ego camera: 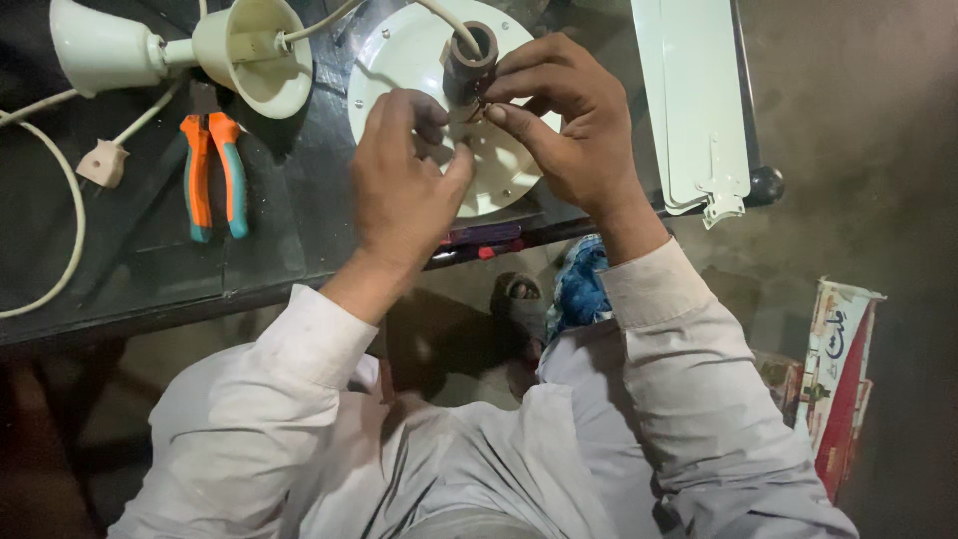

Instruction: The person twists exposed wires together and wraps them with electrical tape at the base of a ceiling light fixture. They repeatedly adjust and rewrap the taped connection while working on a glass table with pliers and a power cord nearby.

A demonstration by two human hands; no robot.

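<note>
Both hands work at the dark, dull tube (pixel 469 62) standing up from the round, smooth white motor housing (pixel 399 50) near the front edge of the black table (pixel 269 240). The left hand (pixel 404 185) has its fingers curled at the tube's base; the right hand (pixel 574 120) pinches something tiny there, too small to tell. Orange-and-teal rubber-handled pliers (pixel 213 170) lie toward the left edge, flat white blades (pixel 694 100) at the right edge.

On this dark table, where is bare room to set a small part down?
The widest bare patch is the table between the pliers and the left hand. Another lies inside the cable loop, below the plug. It is crowded around the white disc, where both the left and right hand work, and by the fan blades.
</note>
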